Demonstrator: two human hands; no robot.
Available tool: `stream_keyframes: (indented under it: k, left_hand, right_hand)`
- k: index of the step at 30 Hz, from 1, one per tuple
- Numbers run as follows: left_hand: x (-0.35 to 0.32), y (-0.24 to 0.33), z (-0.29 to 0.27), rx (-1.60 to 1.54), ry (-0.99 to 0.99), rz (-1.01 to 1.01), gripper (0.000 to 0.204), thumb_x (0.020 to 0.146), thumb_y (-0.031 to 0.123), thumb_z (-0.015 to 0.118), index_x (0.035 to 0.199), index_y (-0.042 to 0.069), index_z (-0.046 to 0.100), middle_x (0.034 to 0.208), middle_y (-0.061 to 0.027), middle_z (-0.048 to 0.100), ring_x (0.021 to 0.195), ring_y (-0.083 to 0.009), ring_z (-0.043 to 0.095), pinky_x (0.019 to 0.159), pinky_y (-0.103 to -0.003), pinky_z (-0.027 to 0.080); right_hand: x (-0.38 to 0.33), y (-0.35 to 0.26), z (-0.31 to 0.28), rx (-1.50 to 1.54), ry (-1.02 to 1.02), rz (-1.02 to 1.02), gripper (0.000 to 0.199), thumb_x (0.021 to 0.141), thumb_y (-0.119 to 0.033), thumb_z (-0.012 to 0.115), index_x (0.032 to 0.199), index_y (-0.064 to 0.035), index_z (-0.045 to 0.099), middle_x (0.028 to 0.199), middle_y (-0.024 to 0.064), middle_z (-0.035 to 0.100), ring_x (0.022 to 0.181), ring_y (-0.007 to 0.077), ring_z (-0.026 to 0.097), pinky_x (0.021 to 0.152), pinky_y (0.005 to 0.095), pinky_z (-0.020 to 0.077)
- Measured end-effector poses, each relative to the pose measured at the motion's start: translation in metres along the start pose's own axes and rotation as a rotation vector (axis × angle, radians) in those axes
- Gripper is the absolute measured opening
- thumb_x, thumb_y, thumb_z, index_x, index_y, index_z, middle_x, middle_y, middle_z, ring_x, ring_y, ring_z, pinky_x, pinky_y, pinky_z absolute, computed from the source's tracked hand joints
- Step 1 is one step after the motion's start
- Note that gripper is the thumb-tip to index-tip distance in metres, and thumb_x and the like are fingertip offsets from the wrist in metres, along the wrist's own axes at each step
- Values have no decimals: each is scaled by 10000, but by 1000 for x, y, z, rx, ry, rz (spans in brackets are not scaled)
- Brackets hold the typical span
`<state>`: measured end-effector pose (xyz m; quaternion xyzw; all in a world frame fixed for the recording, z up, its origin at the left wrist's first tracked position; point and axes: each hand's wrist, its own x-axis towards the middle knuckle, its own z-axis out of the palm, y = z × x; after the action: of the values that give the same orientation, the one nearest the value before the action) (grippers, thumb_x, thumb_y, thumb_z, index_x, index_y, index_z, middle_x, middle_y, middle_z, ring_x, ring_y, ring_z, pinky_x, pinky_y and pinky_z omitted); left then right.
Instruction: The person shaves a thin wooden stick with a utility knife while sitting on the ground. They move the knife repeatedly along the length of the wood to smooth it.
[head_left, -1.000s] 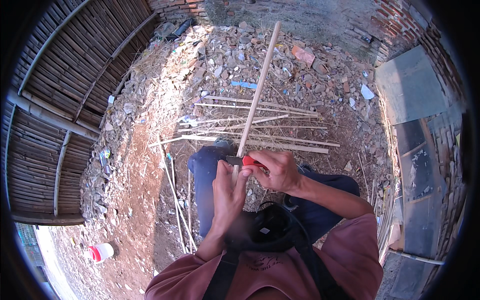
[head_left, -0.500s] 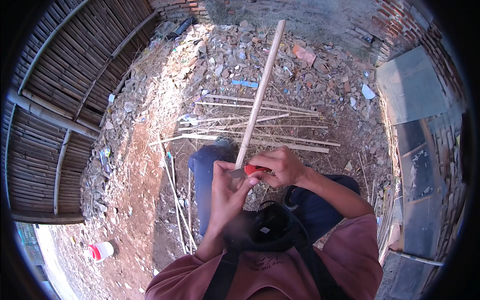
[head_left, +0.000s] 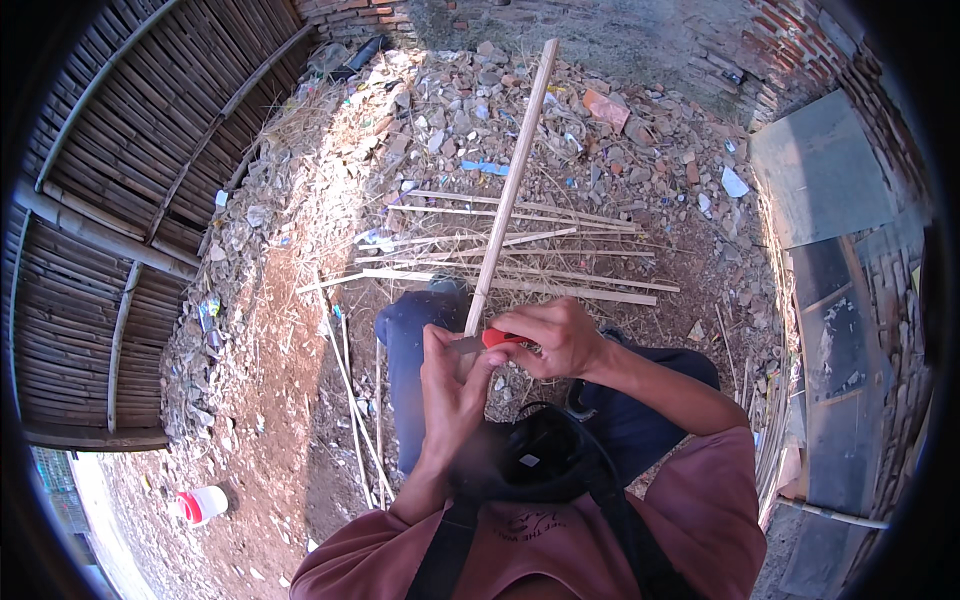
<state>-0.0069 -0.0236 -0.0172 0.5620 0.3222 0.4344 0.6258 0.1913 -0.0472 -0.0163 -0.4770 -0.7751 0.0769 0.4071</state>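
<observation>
A long pale bamboo strip slants from my hands away to the far side. My left hand is closed around its near end, with the thumb stretched toward the knife. In my right hand is a knife with a red handle. Its broad grey blade points left and lies across the strip's near end, between my two hands. My fingers hide part of the strip's end, and how deep the blade sits in it cannot be seen.
Several thin bamboo strips lie on the ground beyond my knees, and more lie to the left. Rubble covers the far ground. A red and white container stands at lower left. A slatted bamboo wall and leaning boards flank me.
Both hands, the knife and the bamboo strip have shifted slightly to the left. My grips look the same.
</observation>
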Motion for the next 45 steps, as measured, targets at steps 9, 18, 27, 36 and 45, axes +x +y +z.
stream_keyframes:
  k: [9, 18, 27, 36, 45]
  left_hand:
    - [1, 7, 2, 112, 35, 10, 394, 1030, 84, 731, 1008, 61, 338, 842, -67, 752, 713, -16, 452, 585, -210, 372]
    - [5, 15, 2, 184, 72, -56, 371, 1026, 83, 734, 976, 75, 366, 671, 21, 567, 649, -12, 427, 527, -218, 317]
    - [-4, 12, 3, 407, 56, -64, 344, 1010, 128, 764, 995, 43, 431, 615, -6, 545, 573, -43, 462, 494, -266, 344]
    - [-7, 22, 12, 383, 64, -30, 456, 955, 119, 832, 1151, 29, 429, 814, 8, 539, 719, -42, 457, 621, -208, 401]
    - [-9, 22, 9, 236, -22, -63, 563, 897, 68, 877, 1218, 32, 416, 893, 2, 563, 757, -42, 455, 640, -202, 409]
  right_hand:
    - [0, -7, 6, -86, 103, 6, 271, 965, -368, 764, 1060, -116, 733, 757, 34, 712, 571, 224, 702, 465, 364, 530]
    - [6, -16, 7, -143, 189, 52, 239, 932, -298, 789, 1075, -118, 726, 762, 23, 713, 576, 196, 702, 467, 342, 533]
    - [34, 26, -48, -181, 489, 246, 302, 1016, -295, 740, 1111, -8, 728, 798, 121, 741, 624, 210, 715, 549, 364, 533]
    - [8, 34, -67, 107, 354, 278, 350, 1055, -351, 672, 1086, -3, 689, 726, 28, 612, 600, 116, 546, 543, 294, 399]
    - [0, 23, -20, 65, 6, -81, 305, 956, -359, 777, 994, -65, 707, 841, 67, 729, 684, 263, 726, 594, 383, 562]
